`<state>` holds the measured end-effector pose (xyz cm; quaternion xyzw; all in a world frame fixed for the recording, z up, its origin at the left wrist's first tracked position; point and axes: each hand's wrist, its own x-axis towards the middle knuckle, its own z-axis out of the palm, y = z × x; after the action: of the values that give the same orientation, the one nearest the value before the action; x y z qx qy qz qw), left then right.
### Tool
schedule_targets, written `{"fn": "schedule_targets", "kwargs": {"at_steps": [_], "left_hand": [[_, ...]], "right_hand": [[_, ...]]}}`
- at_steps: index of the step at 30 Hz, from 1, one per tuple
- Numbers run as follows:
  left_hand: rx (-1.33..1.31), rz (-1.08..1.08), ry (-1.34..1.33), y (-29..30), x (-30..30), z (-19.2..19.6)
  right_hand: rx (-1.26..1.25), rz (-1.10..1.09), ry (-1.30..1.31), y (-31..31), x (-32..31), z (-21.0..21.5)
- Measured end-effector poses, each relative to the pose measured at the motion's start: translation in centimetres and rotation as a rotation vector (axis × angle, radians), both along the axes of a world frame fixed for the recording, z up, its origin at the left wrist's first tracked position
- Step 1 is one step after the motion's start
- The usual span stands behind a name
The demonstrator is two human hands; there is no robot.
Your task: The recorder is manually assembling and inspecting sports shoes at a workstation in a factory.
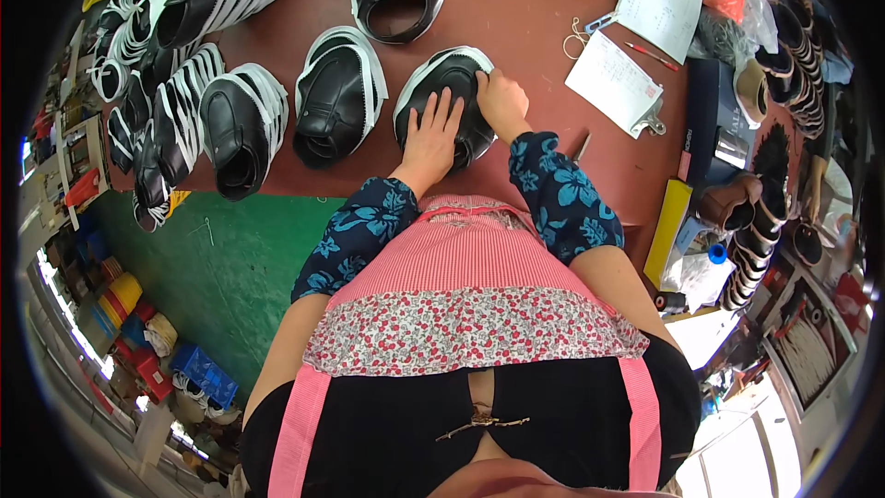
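A black shoe upper [472, 139] with a white lining edge lies on the red-brown table in front of me. Pressed flat across its left side is my left hand [430, 149], fingers stretched out and a little apart. My right hand [502, 105] is curled at the upper's far right edge, fingertips on the rim; what lies under its fingers is hidden. To the left sit more black uppers, a stacked pair [337, 101] and another stack [241, 129]. A single upper [396, 0] stands farther back.
Rows of nested uppers [189, 97] fill the table's left end. On the right lie a clipboard with paper [616, 83], a red pen [652, 56], a small pointed tool [582, 145] and a dark blue box [714, 120]. Finished-looking shoes [797, 51] line the far right.
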<state>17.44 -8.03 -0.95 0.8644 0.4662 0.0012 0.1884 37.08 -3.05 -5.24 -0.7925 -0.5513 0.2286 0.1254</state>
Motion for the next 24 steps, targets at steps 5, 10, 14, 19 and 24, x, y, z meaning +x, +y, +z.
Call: {"fn": "schedule_targets", "kwargs": {"at_steps": [5,10,14,19,24], "left_hand": [[-0.003,0.018,0.024,-0.5,-0.8,-0.3],[-0.049,0.073,-0.238,-0.7,-1.7,2.7],[0.066,-0.001,-0.396,-4.3,-2.6,6.9],[0.075,-0.014,-0.425,-7.3,-2.8,5.1],[-0.553,0.699,-1.140,-6.3,-7.5,7.5]], "right_hand": [[-0.182,0.015,-0.010,-6.4,1.3,1.0],[-0.194,-0.026,0.257,-10.7,4.2,1.2],[-0.009,-0.142,0.338,-10.4,4.0,1.5],[-0.062,-0.358,0.628,-11.5,3.4,-0.3],[-0.063,-0.560,0.934,-13.0,4.2,0.8]]}}
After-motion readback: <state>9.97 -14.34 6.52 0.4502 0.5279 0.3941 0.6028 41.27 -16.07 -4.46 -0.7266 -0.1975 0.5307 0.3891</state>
